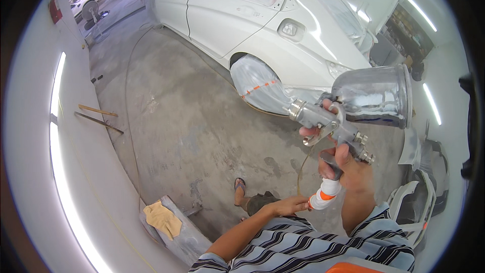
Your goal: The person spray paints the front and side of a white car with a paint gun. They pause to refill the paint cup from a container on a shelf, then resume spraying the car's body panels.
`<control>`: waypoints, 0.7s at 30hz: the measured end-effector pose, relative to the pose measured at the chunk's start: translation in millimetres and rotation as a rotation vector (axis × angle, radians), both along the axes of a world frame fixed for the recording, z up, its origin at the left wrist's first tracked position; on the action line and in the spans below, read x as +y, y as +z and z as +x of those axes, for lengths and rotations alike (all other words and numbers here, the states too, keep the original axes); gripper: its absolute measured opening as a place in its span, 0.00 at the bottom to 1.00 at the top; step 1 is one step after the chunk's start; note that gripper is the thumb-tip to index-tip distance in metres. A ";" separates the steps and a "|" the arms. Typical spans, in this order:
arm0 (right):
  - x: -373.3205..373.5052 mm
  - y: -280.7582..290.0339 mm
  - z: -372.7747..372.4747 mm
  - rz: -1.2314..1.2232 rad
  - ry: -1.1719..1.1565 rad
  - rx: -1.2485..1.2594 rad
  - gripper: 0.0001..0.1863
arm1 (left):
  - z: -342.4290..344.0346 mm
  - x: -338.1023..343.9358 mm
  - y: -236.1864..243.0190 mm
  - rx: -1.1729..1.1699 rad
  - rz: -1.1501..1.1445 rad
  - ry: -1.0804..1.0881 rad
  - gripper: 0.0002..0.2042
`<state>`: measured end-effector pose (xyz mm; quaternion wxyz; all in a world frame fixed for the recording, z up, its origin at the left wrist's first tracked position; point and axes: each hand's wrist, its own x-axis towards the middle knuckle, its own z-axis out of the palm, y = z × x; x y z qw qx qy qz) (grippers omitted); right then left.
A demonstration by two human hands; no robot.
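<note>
A metal spray gun (326,121) with a large silver cup (371,95) is gripped in my right hand (350,166). Its nozzle points left, in front of the car's rear wheel, and some fingers lie by the trigger. Below the handle hangs an air hose (324,195), wrapped in white and orange material. My left hand (293,205) is closed on the lower end of that wrapping; part of its fingers is hidden. Beyond the gun stands a white car (237,25). Plastic sheeting (257,81) with orange tape covers its rear wheel, and its side windows are masked.
A thin hose (127,86) runs along the concrete floor. Two sticks (98,119) lean by the left wall. A tan cloth (162,219) lies on a bench at lower left. Car body parts (417,197) stand at the right; a fan (91,11) is far left.
</note>
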<state>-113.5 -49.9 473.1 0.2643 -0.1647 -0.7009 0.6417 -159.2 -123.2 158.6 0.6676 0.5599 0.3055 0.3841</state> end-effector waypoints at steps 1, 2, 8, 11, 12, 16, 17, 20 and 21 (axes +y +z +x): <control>16.4 6.6 -9.0 0.015 -0.065 0.035 0.49 | -9.1 10.8 -13.0 0.112 0.027 -0.021 0.35; 34.6 14.5 -17.1 0.036 -0.131 0.084 0.46 | -21.3 22.9 -27.0 0.220 0.069 -0.043 0.32; 132.4 47.4 -64.6 0.220 -0.622 0.198 0.39 | -190.8 62.6 -132.7 0.988 -0.091 -0.012 0.25; 172.8 50.3 -70.7 0.193 -0.949 0.159 0.35 | -288.9 48.8 -170.0 1.259 -0.168 -0.003 0.25; 181.8 48.6 -70.4 0.181 -1.041 0.145 0.34 | -325.0 41.5 -177.1 1.283 -0.243 -0.050 0.26; 212.7 45.6 -67.1 0.109 -1.378 0.141 0.28 | -450.4 11.1 -184.5 1.398 -0.428 -0.198 0.27; 215.2 47.4 -65.2 0.111 -1.442 0.124 0.27 | -475.0 -1.1 -185.3 1.425 -0.413 -0.189 0.28; 216.2 53.6 -62.3 0.130 -1.632 0.004 0.22 | -547.3 -13.2 -198.6 1.473 -0.364 0.039 0.24; 214.8 54.9 -62.7 0.136 -1.683 -0.055 0.21 | -573.6 -11.4 -203.2 1.453 -0.334 0.106 0.21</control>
